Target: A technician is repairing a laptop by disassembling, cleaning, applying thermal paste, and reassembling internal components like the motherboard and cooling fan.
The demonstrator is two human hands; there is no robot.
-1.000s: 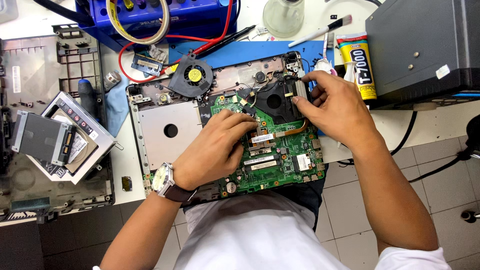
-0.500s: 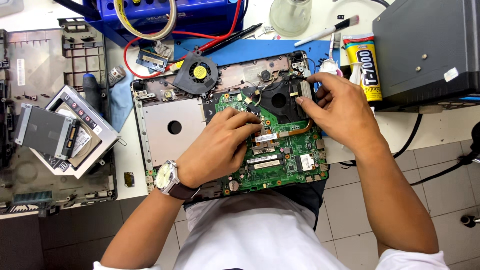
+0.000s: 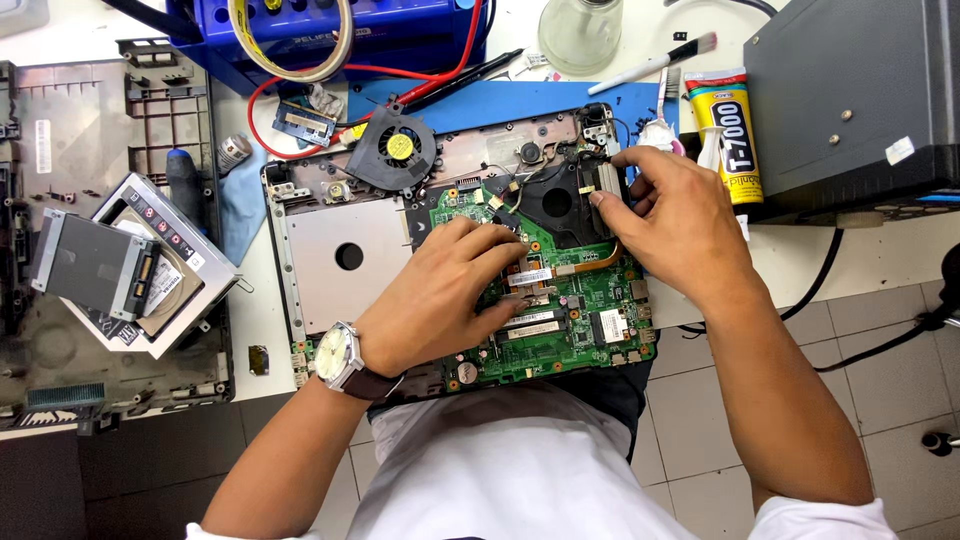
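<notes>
**Both hands on an opened laptop's green board**

A green circuit board [image 3: 570, 320] lies in the right half of an opened laptop base [image 3: 340, 250], at the near edge of the white bench [image 3: 255, 330] and just in front of the person's body. The left hand [image 3: 440, 300], with a wristwatch [image 3: 335, 357] on its wrist, rests flat on the middle of the board, its fingers bent and close together, the tips pressing down near the memory slots; it grips nothing. The right hand [image 3: 675, 220] is at the board's far right corner, where thumb and forefinger pinch narrowly on the finned end of the black cooler [image 3: 555, 200]. A loose round fan [image 3: 398, 150] sits on the far edge of the base. To the right of the right hand stands a yellow glue tube [image 3: 730, 130]. Far left, a silver drive caddy [image 3: 150, 265] lies on another stripped case.
</notes>
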